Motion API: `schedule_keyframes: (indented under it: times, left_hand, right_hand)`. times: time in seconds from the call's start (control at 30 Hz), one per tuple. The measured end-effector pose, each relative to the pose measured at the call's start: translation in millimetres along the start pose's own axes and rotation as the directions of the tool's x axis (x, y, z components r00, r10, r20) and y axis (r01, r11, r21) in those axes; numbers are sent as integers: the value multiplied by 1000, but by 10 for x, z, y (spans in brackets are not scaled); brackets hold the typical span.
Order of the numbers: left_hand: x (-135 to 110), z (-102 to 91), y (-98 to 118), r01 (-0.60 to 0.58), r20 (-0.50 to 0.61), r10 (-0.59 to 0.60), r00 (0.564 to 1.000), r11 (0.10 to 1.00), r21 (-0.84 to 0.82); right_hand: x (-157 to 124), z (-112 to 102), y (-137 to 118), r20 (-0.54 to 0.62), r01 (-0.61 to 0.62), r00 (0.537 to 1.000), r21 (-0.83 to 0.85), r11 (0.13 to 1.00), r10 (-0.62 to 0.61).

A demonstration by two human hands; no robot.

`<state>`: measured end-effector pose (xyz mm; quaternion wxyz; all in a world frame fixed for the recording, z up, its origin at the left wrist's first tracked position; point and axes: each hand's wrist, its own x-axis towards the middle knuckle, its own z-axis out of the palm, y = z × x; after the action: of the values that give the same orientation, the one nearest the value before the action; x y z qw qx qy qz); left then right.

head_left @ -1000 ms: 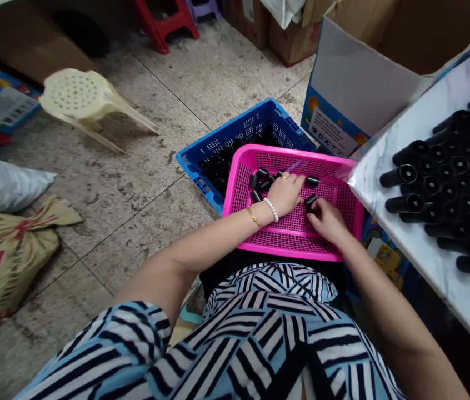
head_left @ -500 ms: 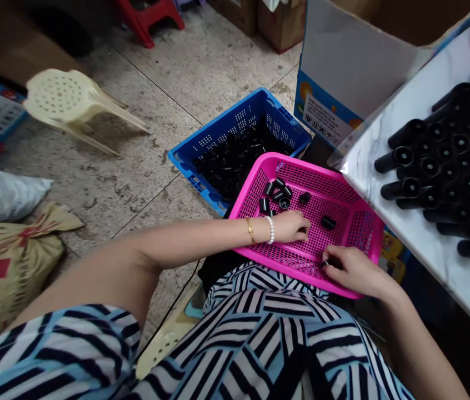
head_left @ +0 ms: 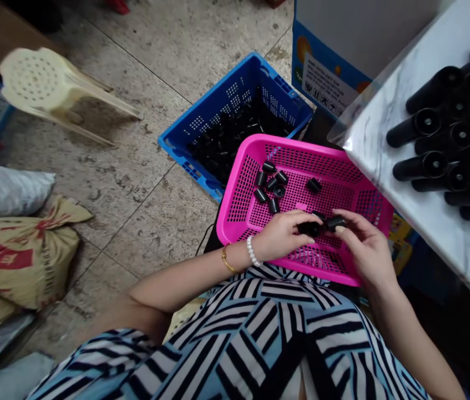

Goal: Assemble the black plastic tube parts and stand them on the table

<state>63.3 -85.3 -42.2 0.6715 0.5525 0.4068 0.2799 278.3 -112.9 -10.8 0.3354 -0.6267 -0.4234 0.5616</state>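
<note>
A pink mesh basket point(head_left: 239, 194) rests on my lap, holding several small black plastic caps point(head_left: 270, 185). My left hand point(head_left: 283, 236) is closed around a black cap point(head_left: 308, 228) over the basket's near side. My right hand point(head_left: 364, 247) pinches another black cap point(head_left: 337, 222) just to the right, the two pieces nearly touching. Behind the pink basket, a blue crate point(head_left: 201, 130) on the floor is filled with more black caps.
A white marble-look board point(head_left: 410, 183) at the right carries several black tubes point(head_left: 447, 133). A cardboard box point(head_left: 330, 78) stands behind it. An overturned cream plastic stool point(head_left: 51, 89) and tied sacks point(head_left: 18, 250) lie on the tiled floor at left.
Both hands have come together above the basket's near side, each now holding a black cap. The view has tilted downward and the basket sits closer.
</note>
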Motion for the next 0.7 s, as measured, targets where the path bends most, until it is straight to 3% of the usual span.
schedule_keyframes:
  times: [0.13,0.27,0.33,0.43,0.6,0.7]
  left_hand:
    - [-53,-49,49,-70,-51,78,996,989,129]
    - [-76,-54,86,-165,-24,177,984,951,261]
    - [-94,-46,75,-163,-21,176,984,944,287]
    - [-133,-41,35,-128,-34,149,988,928,349]
    - [-185,-38,1,-181,111,147,983,872,455]
    - [-188,-32,7,-173,134,124,983,868,465]
  right_hand:
    - [-98,63,-48,-58,55,997,-60,997,-58]
    - [-174,178,-80,-24,205,974,-318,926,-224]
    - [-212,225,-44,-5,273,952,-441,855,-307]
    - [-269,254,57,1,310,937,-464,830,-349]
    - [-329,229,165,48,350,914,-600,720,-404]
    - [-343,238,164,-36,291,932,-521,802,-361]
